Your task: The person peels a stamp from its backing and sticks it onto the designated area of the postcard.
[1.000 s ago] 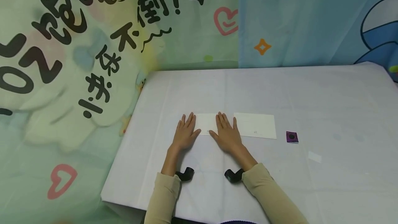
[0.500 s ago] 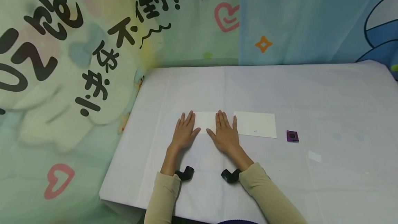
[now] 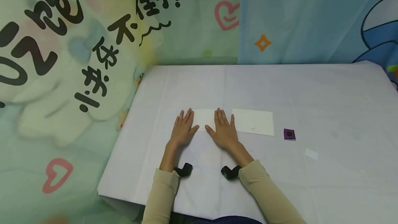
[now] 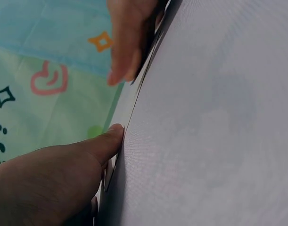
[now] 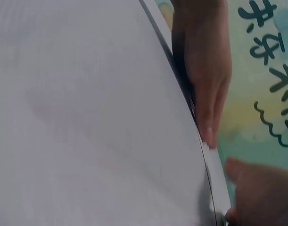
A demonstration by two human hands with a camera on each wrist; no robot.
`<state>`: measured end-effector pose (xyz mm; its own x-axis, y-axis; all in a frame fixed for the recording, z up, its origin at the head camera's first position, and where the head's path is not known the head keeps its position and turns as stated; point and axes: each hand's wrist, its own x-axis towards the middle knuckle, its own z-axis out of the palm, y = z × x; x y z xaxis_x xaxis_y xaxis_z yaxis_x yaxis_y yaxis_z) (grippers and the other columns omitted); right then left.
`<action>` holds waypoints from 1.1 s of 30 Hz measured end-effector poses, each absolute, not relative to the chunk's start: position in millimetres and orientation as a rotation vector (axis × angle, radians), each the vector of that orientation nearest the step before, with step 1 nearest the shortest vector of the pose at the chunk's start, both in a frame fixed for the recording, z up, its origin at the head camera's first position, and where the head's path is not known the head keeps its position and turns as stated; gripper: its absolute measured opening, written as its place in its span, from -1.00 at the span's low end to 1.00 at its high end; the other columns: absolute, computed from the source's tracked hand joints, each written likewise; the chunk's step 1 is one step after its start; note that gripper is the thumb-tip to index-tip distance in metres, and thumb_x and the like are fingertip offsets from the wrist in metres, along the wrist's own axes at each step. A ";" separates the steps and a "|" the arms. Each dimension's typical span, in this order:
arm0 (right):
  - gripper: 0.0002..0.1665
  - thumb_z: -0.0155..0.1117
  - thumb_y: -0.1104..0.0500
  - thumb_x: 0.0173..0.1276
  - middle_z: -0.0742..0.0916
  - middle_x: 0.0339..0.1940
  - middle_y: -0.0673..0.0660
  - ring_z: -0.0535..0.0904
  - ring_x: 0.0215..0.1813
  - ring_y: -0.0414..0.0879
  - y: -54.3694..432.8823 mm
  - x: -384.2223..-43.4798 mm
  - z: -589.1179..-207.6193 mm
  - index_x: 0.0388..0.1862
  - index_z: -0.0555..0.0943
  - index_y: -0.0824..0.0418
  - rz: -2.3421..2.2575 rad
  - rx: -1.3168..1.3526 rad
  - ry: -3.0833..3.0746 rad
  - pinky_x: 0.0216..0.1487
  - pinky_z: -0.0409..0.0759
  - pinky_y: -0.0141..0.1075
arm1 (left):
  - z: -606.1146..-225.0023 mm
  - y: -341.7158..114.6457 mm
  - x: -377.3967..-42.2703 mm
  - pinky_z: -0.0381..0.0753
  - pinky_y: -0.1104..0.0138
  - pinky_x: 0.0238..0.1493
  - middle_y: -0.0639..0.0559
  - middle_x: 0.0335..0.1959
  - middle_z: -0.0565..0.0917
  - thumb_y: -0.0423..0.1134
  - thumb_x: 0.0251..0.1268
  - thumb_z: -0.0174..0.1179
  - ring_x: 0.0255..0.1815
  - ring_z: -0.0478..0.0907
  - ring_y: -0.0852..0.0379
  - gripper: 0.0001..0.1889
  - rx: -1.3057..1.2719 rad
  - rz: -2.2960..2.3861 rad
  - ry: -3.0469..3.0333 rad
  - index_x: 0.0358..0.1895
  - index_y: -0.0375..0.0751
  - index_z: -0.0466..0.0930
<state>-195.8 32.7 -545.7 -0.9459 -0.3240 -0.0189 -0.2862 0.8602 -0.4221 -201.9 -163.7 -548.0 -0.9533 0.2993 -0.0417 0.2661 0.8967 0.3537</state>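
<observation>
Both hands lie palm down with straight fingers on pale cream paper at the middle of the table in the head view. My left hand (image 3: 183,129) covers the paper's left end. My right hand (image 3: 224,132) rests to its right, with a bare stretch of paper (image 3: 204,118) between the two. Beyond the right hand extends another flat cream piece (image 3: 253,122) with a small faint mark near its lower edge; the right hand hides where these parts meet. In the left wrist view the left thumb (image 4: 108,141) touches the paper's near edge.
A small purple square (image 3: 289,134) with a dark round centre lies right of the paper. Further right is a pale rectangular patch (image 3: 311,154) on the white tablecloth (image 3: 335,113). Printed cloth backdrops (image 3: 298,20) stand behind and left of the table.
Both hands stay on the paper in nearly the same pose. The head view has tipped a little, so the whole scene sits slightly higher in it.
</observation>
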 end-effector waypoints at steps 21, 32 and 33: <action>-0.16 -0.19 -0.23 0.44 0.12 0.43 0.27 -0.03 0.45 0.07 41.5 -174.0 -531.1 0.40 0.07 0.39 -0.531 -0.589 2.967 0.32 -0.27 0.16 | -546.4 -162.1 -198.9 -0.31 0.07 0.36 0.00 0.47 -0.12 0.12 0.42 -0.19 0.46 -0.33 -0.08 -0.31 0.431 0.521 2.983 0.44 -0.20 -0.10; -0.13 0.02 -0.20 0.36 0.22 0.41 0.28 0.08 0.41 0.14 38.7 -180.4 -525.4 0.39 0.13 0.38 -0.514 -0.559 2.972 0.31 -0.15 0.17 | -547.0 -164.2 -201.7 -0.30 0.05 0.36 -0.03 0.47 -0.10 0.10 0.41 -0.15 0.45 -0.32 -0.10 -0.31 0.434 0.544 2.980 0.44 -0.22 -0.07; -0.15 0.06 -0.18 0.35 0.26 0.39 0.27 0.13 0.39 0.14 39.4 -181.9 -524.7 0.37 0.16 0.37 -0.542 -0.558 2.984 0.30 -0.06 0.16 | -547.8 -164.4 -201.1 -0.30 0.05 0.36 -0.03 0.47 -0.10 0.10 0.41 -0.15 0.45 -0.32 -0.10 -0.31 0.434 0.543 2.975 0.44 -0.22 -0.07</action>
<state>-181.9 39.4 -524.7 -0.9328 -0.3603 0.0073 -0.3399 0.8727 -0.3505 -201.1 -164.4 -547.8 -0.9560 0.2915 -0.0332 0.2609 0.8966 0.3578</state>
